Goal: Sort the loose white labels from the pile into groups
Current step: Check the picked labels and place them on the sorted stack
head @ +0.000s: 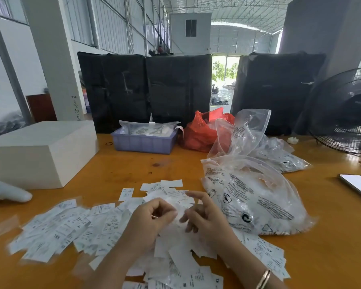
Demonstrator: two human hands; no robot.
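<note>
A loose pile of white labels [175, 243] covers the orange table [331, 236] in front of me. More labels lie spread in rows to the left [61, 226], and a few lie at the right [267, 253]. My left hand [152, 217] hovers over the pile with fingers curled, pinching a blurred white label. My right hand [202, 213] is beside it, fingers bent and touching the same label; its grip is blurred. A bangle [263, 279] sits on my right wrist.
A clear printed plastic bag [258, 197] lies right of the pile, with more clear bags [250, 138] and a red bag [200, 130] behind. A purple tray [144, 142], a white box [40, 151], a phone [356, 186] and a fan [346, 111] ring the work area.
</note>
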